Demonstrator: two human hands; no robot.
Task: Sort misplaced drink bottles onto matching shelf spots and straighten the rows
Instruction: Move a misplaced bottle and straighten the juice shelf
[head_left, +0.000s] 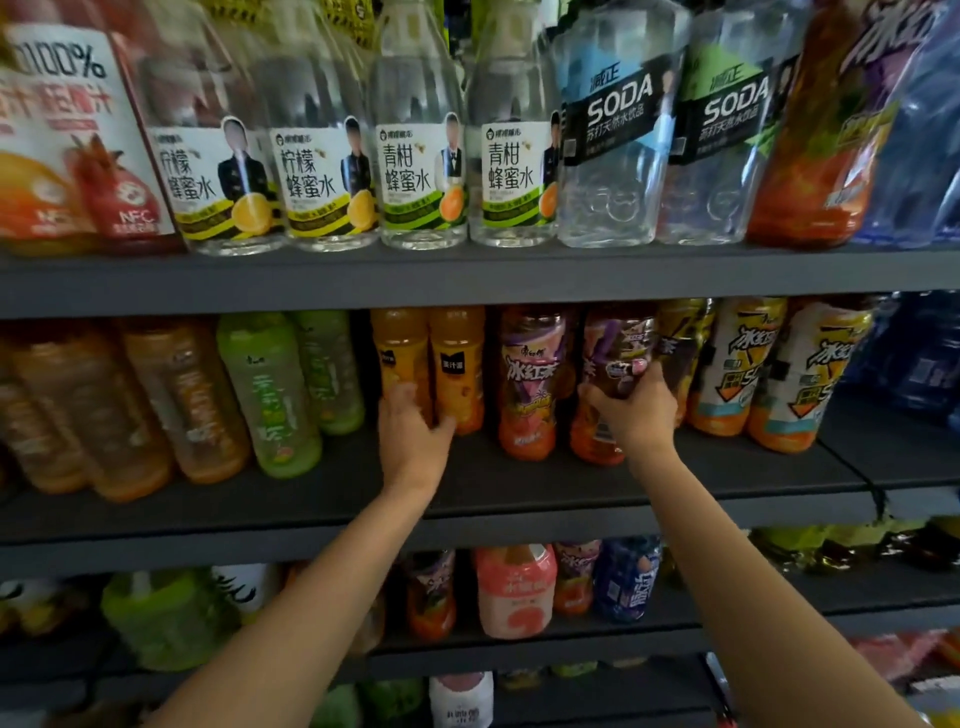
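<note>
Dark shelves (519, 488) hold rows; left hand (410, 431) grips an orange bottle (400, 358), right hand (636, 410) at three o'clock clasps a purple-label bottle (613, 358), best lifted upright, label facing out.

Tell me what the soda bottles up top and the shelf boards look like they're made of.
Soda bottles: apparently clear, glossy plastic; see-through, moulded walls with highlights and a printed wrap label. Shelf boards: dark grey with a matte finish, likely painted metal, though the picture leaves that open.

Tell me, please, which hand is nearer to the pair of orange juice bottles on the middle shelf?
Left. The left hand grips the orange juice bottles at their base; the right hand holds a purple-labelled iced tea bottle further right.
</note>
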